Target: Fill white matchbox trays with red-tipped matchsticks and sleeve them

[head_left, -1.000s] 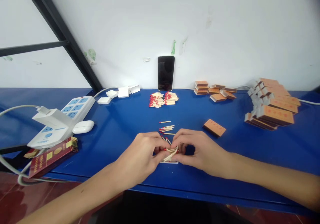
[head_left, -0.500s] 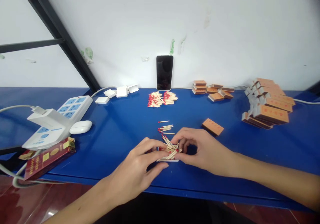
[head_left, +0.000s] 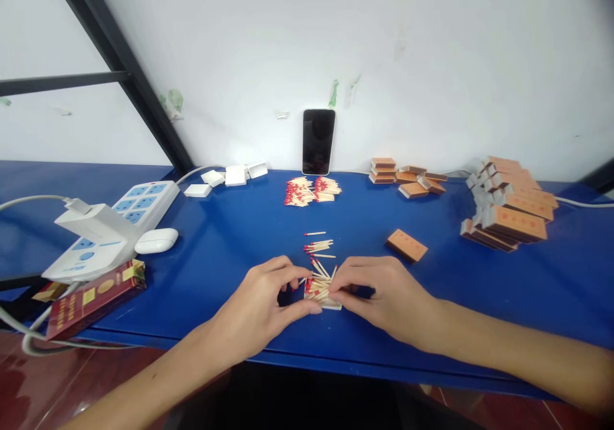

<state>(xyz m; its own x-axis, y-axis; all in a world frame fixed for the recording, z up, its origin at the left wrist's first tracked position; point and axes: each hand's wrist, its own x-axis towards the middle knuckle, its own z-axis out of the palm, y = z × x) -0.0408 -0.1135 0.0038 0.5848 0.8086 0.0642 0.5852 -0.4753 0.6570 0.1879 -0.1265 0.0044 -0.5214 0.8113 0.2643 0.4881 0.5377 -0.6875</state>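
Left fingers: thumb and forefinger apart, at white tray's 9 o'clock. Right fingers: close together, tray's 3 o'clock; grip cannot be told. Tray contents: red-tipped matches. Support: blue surface. Beyond tray: loose matches, 12 o'clock; orange matchbox, 2 o'clock; match heaps, 12 o'clock; phone, behind.

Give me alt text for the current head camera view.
A person's left hand and right hand handle red-tipped matches in a small white tray on a blue table. Beyond are an upright phone, two match piles and, to the right, orange matchboxes.
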